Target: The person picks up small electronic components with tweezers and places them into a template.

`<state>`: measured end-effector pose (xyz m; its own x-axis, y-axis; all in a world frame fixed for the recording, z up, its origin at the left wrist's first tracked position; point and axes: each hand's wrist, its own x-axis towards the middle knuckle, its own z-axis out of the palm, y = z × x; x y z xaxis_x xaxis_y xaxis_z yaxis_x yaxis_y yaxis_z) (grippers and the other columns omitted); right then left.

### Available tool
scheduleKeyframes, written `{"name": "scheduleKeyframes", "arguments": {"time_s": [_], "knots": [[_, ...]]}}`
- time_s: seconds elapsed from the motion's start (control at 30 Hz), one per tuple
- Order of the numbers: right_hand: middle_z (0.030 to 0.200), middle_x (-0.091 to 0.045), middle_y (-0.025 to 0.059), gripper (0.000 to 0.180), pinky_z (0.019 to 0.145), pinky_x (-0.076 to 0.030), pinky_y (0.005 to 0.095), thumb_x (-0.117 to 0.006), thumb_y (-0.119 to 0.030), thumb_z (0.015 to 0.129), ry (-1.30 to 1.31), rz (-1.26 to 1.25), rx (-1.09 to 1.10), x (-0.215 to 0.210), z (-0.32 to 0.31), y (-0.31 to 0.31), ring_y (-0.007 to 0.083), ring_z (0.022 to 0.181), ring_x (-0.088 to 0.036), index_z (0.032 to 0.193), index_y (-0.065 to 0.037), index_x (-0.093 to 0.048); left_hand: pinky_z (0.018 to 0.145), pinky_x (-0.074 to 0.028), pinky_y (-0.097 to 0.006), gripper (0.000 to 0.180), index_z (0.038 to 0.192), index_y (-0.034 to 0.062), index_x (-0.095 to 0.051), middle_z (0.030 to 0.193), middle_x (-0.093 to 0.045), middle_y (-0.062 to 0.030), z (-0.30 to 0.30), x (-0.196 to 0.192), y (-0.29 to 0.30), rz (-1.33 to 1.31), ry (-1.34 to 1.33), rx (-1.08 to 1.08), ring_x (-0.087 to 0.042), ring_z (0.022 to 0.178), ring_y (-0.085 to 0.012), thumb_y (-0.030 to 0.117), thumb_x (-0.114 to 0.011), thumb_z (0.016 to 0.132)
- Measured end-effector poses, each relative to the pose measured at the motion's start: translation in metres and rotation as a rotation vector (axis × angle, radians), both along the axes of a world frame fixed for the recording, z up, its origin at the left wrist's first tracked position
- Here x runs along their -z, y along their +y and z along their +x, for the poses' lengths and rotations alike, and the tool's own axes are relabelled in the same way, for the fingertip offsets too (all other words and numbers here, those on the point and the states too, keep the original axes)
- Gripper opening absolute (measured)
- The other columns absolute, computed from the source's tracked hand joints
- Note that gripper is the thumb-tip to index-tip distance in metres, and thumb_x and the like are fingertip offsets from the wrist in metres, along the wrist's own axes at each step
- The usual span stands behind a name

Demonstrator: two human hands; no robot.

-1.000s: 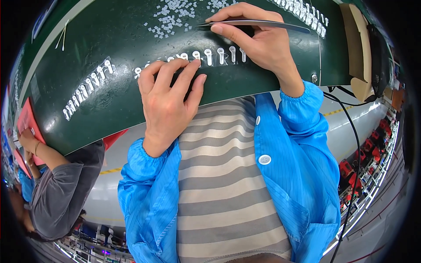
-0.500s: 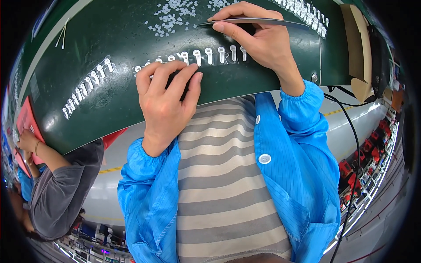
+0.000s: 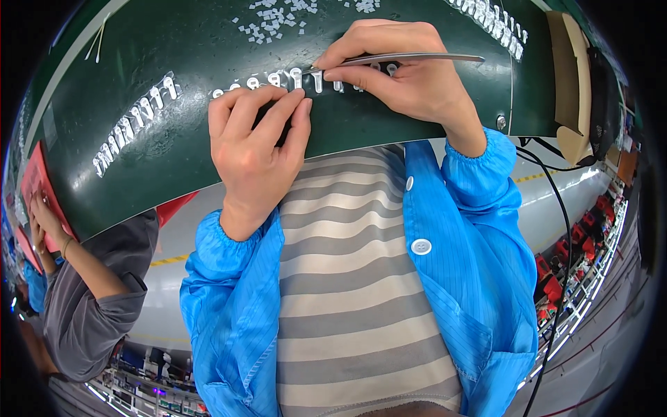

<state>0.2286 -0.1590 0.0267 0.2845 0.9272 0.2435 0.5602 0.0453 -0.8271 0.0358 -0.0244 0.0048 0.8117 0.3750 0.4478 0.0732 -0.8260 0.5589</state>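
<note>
My right hand (image 3: 403, 76) grips slim metal tweezers (image 3: 410, 60) whose tip points left at a row of small white keyhole-shaped parts (image 3: 278, 80) lying on the dark green mat (image 3: 180, 55). My left hand (image 3: 253, 142) lies palm down on the mat's near edge, fingers together, its fingertips touching the row and covering part of it. Whether anything sits in the tweezer tip is too small to tell.
A second row of white parts (image 3: 135, 118) curves off to the left, and another row (image 3: 493, 21) runs along the far right. Loose small white squares (image 3: 274, 17) are scattered at the top. A cardboard box (image 3: 573, 76) stands at right. Another person's arm (image 3: 76, 257) is at lower left.
My left hand's fingers have shifted slightly right and closed up along the row. The right hand with the tweezers has stayed in place.
</note>
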Motion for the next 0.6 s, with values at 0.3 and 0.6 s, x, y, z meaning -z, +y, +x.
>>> {"name": "scheduleKeyframes", "arguments": {"time_s": [0.3, 0.6], "knots": [[0.090, -0.076, 0.0121, 0.015, 0.067, -0.058, 0.0319, -0.081, 0.004, 0.082, -0.151, 0.072, -0.078, -0.0056, -0.0016, 0.0047, 0.0247, 0.080, -0.074, 0.097, 0.001, -0.078, 0.078, -0.050, -0.036, 0.018, 0.094, 0.0083, -0.081, 0.094, -0.071, -0.0015, 0.0014, 0.0056, 0.0017, 0.025, -0.052, 0.019, -0.060, 0.091, -0.0260, 0.006, -0.086, 0.077], [0.089, -0.075, 0.0120, 0.017, 0.068, -0.058, 0.0331, -0.082, 0.002, 0.081, -0.196, 0.100, -0.068, -0.0051, -0.0033, 0.0077, 0.0261, 0.080, -0.073, 0.097, 0.000, -0.077, 0.080, -0.051, -0.036, 0.018, 0.095, 0.0087, -0.081, 0.094, -0.071, -0.0014, 0.0013, 0.0084, 0.0042, 0.028, -0.045, 0.026, -0.060, 0.093, -0.0263, 0.007, -0.086, 0.078]]}}
